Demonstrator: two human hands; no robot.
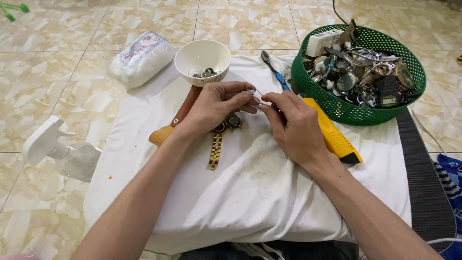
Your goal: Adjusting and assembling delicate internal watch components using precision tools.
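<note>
Hands meet over the middle of a white cloth [250,192] spread on a tiled floor [72,86]; the left hand [214,105] and the right hand [291,126] are brought together, fingertips nearly touching, and both pinch a small pale part [254,93] between thumb and forefinger; it is too small to say what it is, perhaps a thin pin or a watch piece.

Just under the left hand lies a gold watch [219,139], its round face beside the wrist and its linked band running down the cloth toward the person; a brown leather strap [185,108] passes beneath the same hand and ends in a tan tip at the cloth's left edge.

Beside the right hand, touching its outer edge, lies a yellow utility knife [334,135], angled toward the lower right; a blue-handled toothbrush [275,71] lies above the hands, pointing up the cloth.

A white bowl [202,55] stands at the top of the cloth, holding a few small dark metal parts; a green plastic basket [409,96] sits at the upper right, heaped with watches and watch parts.

Off the cloth, a white plastic bag [142,58] lies to the upper left and a clear spray bottle [62,154] with a white trigger lies on its side at the left.
</note>
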